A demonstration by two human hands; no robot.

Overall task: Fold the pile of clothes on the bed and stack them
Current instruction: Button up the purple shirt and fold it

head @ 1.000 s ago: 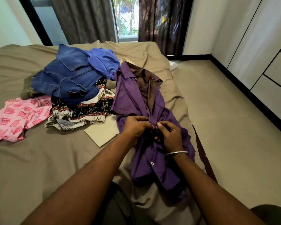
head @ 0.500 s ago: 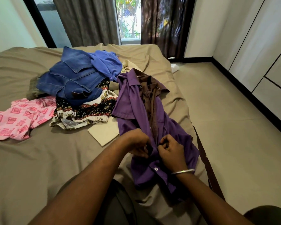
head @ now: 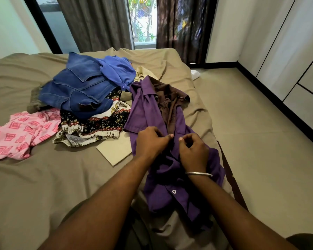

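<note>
Across the bed (head: 43, 177), nothing looked folded yet: the pile (head: 83, 98) lay at ten o'clock, while left hand (head: 150, 141) and right hand (head: 193, 152) pinched the purple shirt's (head: 145, 109) placket centrally.

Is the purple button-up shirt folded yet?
Not folded. The purple button-up shirt lies lengthwise and rumpled on the bed, front placket partly open; left hand and right hand pinch its edges.
</note>
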